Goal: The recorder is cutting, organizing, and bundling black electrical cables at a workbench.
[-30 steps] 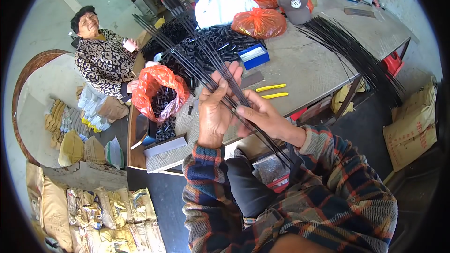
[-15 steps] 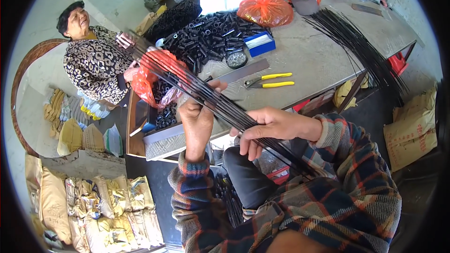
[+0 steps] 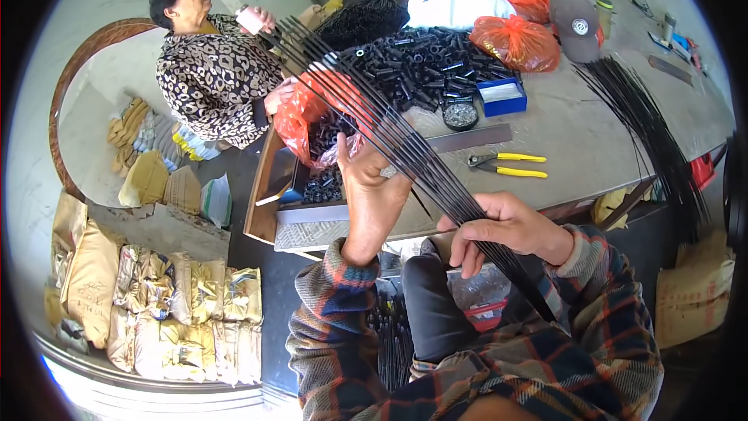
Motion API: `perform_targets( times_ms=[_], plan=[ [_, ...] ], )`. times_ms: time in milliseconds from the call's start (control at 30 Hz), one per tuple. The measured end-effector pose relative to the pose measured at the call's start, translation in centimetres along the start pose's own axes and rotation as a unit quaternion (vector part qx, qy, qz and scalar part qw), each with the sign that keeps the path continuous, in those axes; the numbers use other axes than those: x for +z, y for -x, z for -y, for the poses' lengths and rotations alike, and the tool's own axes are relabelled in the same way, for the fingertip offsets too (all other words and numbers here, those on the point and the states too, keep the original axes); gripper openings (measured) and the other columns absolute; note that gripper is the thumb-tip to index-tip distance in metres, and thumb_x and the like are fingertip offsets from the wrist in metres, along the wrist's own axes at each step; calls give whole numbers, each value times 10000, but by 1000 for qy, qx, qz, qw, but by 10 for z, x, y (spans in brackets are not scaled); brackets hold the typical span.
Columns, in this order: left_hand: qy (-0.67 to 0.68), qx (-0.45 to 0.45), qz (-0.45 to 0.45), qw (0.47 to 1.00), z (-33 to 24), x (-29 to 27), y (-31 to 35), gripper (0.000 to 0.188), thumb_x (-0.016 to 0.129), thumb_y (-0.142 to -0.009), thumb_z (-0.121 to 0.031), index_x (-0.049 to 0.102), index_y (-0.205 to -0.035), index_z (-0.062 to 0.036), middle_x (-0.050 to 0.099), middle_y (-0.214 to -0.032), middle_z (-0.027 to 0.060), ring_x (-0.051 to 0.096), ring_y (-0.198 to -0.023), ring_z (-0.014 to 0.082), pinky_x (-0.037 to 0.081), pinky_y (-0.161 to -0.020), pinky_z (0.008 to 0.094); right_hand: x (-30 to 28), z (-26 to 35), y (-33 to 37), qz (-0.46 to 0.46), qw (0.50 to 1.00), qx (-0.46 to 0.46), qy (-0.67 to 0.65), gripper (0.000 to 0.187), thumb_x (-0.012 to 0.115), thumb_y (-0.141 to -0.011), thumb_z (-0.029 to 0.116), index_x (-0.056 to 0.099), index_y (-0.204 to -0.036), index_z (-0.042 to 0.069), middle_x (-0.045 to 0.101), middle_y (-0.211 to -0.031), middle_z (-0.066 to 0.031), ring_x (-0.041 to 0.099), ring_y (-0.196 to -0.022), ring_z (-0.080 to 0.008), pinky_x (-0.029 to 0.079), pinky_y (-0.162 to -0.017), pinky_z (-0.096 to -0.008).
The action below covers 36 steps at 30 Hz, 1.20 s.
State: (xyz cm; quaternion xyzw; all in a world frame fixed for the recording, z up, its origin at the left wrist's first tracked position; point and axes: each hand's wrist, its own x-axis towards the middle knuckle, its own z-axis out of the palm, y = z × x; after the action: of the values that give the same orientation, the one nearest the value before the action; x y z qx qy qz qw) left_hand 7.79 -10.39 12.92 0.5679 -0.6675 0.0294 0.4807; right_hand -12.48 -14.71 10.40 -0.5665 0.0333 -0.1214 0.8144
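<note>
Both hands up over the table (image 3: 576, 140) edge w/ a bundle of thin black rods (image 3: 405, 148). Right hand (image 3: 506, 230) fingers wrapped shut round the near end; left hand (image 3: 374, 195) closed on the mid-section. Far tips fan out left toward the seated person (image 3: 214, 82) & orange bag (image 3: 308, 113). Risk: loose grip lets rods slide out, or splayed tips snag the bag.

Clad in a plaid flannel shirt of navy, rust-red, mustard and teal. Long sleeves (image 3: 343, 304) buttoned close at both wrists. Dark trousers (image 3: 432, 304) below.
</note>
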Motion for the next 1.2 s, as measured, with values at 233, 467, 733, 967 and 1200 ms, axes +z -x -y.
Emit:
perform_targets(
  times_ms=[233,467,733,967,1200],
  plan=[
    [29,-25,0,999,-4,17,-3,209,584,-766,-39,670,-950,-92,645,-1005,32,578,-954,114,282,-992,382,-7,1,-5,-3,1000,3,-9,320,413,-936,162,386,-1181,-41,609,-858,-175,646,-726,-229,525,-614,-272],
    [368,-155,74,914,50,73,49,118,514,-889,-79,591,-928,3,582,-720,-40,470,-632,25,406,-538,192,-15,38,-13,-32,998,-47,27,287,423,-920,157,382,-1138,-26,600,-835,-191,641,-687,-243,531,-590,-280],
    [-8,118,281,953,146,92,-46,341,523,-816,-150,551,-1145,-62,559,-1151,140,527,-1082,256,388,-905,370,-34,-64,-12,-33,997,-63,-2,195,381,-933,84,410,-1089,-30,597,-872,-166,632,-786,-223,521,-680,-294],
    [-280,163,327,888,180,68,-16,770,624,-725,-335,284,-1349,-38,302,-1372,203,252,-1294,334,189,-1045,452,-56,-189,-21,-132,989,-47,-56,199,387,-940,109,405,-1090,-20,581,-904,-135,612,-871,-211,509,-772,-309],
    [-145,111,404,896,107,67,75,1039,631,-597,-635,269,-1354,-21,246,-1401,191,204,-1310,354,168,-1051,460,-83,-246,-23,-74,991,3,109,267,442,-929,227,514,-1057,4,608,-944,-71,579,-927,-145,434,-852,-298]
  ],
)
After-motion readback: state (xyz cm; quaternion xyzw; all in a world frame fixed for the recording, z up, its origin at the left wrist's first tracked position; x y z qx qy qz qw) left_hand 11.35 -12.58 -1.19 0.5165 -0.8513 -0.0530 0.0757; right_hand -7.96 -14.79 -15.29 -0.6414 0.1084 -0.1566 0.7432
